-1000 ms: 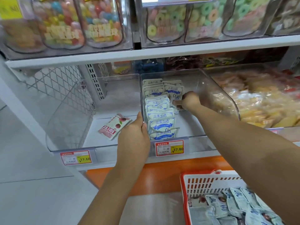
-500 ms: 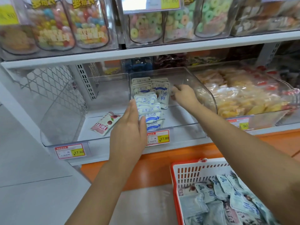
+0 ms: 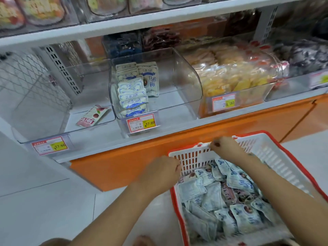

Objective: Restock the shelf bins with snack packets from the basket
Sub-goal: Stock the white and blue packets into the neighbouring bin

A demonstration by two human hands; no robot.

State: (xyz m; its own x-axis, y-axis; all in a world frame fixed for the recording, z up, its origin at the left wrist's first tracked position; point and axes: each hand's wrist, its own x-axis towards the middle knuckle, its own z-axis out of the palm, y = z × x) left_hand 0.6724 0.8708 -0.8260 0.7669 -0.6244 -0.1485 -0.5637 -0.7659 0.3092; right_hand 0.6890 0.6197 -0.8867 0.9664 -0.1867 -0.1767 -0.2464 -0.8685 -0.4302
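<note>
Snack packets point(image 3: 133, 96) in mid bin point(image 3: 186, 77), tagged 17.80 (basket point(image 3: 276, 157) too).

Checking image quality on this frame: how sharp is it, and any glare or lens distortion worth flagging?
Head view: motion blur smears the top-shelf jars; the 17.80 price tag is readable; pale reflections haze the clear bin; wide-angle bowing slants the shelf edge; left hand, right hand and packets in the basket look soft; lighting even, no hard shadows.
</note>
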